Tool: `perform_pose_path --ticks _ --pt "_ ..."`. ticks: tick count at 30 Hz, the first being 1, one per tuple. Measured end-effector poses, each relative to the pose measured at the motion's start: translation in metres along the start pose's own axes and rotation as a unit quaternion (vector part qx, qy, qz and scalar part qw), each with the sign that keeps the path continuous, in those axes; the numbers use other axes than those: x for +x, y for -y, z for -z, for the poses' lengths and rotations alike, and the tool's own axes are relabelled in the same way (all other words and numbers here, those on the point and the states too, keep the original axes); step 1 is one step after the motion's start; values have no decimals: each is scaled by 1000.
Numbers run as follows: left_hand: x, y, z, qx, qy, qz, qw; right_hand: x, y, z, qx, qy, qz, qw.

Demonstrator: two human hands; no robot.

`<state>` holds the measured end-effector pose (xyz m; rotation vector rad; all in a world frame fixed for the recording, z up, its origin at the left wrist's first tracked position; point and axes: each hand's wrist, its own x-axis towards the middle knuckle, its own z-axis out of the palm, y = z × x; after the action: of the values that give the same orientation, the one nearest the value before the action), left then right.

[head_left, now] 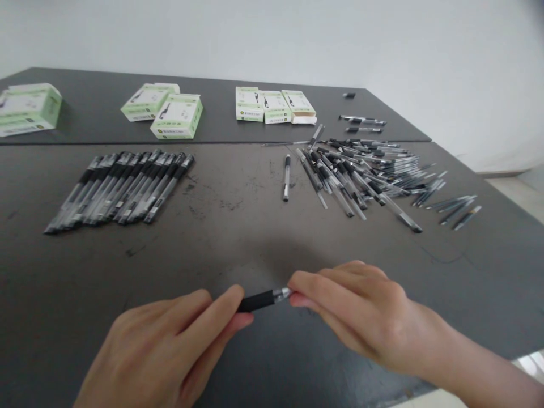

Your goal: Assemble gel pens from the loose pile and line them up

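Observation:
My left hand (178, 340) is closed around the barrel of a gel pen (256, 301) above the near part of the table. The pen's black rubber grip and clear, silvery front end show between my hands, while its rear is hidden in my left fist. With thumb and forefinger, my right hand (361, 311) pinches the tip of the same pen. Ahead lies a single capped pen (286, 178). A row of capped pens (123, 187) lies side by side at the left, and a loose heap of pen parts (357, 170) spreads at the right.
Green-and-white boxes stand along the back: one box (32, 107) at far left, a pair (176, 116) nearer the middle, and three together (276, 106). Some refills (450, 204) lie toward the table's right edge. A few parts (363, 120) and a black cap (349, 95) lie behind the heap.

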<state>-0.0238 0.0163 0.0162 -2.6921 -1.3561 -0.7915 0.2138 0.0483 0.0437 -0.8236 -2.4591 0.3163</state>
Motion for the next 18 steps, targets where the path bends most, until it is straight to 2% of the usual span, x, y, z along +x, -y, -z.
perform_pose_path --ticks 3,6,7,8,10,12,14,16,18 --pt "1 0 0 3 -4 -13 1000 5 1 0 139 43 -101 984" --pt "2 0 -1 8 -7 -22 1000 11 4 0 316 125 -231 912" --pt "3 -1 -1 11 -9 -24 1000 12 4 0 338 137 -257 895" --pt "3 -1 -1 13 -12 -25 1000 12 4 0 333 136 -269 893" --pt "4 -2 -1 11 -15 -16 1000 10 3 1 260 93 -258 926" --pt "4 -2 -1 11 -21 -6 1000 7 1 4 174 23 -211 961" --pt "4 -1 0 14 -18 -5 1000 4 -1 7 127 -26 -160 979" --pt "3 0 0 15 -10 -6 1000 2 -1 9 87 -33 -113 989" --pt "2 1 0 10 -7 1 1000 1 -1 9 30 -12 -59 998"
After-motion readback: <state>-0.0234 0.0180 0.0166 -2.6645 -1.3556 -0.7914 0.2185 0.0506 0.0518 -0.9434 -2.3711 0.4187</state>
